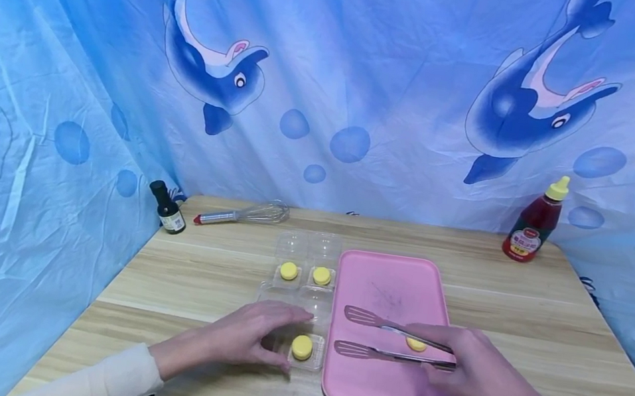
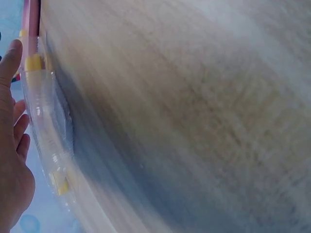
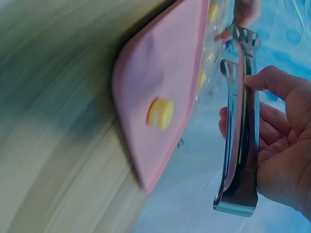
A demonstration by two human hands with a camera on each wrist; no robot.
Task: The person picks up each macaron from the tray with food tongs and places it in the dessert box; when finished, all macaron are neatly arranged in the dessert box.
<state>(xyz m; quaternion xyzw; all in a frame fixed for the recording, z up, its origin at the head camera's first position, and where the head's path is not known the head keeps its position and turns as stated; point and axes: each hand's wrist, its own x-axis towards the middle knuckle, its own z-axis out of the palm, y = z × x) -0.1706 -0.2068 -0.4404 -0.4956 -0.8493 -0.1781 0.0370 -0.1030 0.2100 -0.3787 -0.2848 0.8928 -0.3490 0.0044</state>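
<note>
Wood-grain tbl (image 1: pixel 157 321): R hand (image 1: pixel 475 373) pinches shiny metal tongs (image 3: pixel 250 131), round yellow macaron (image 1: pixel 416 346), part-hidden, below its fingers on round-cornered pink tray (image 1: pixel 376 393); L hand (image 1: pixel 254 331), fingers spread, nr clear plastic pack (image 1: pixel 316 360), contact unclear.

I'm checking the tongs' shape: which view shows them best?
Right wrist: the tongs appear close, from bent end to slotted tips. Head view: the right hand hides their bent end; left wrist shows none.
</note>
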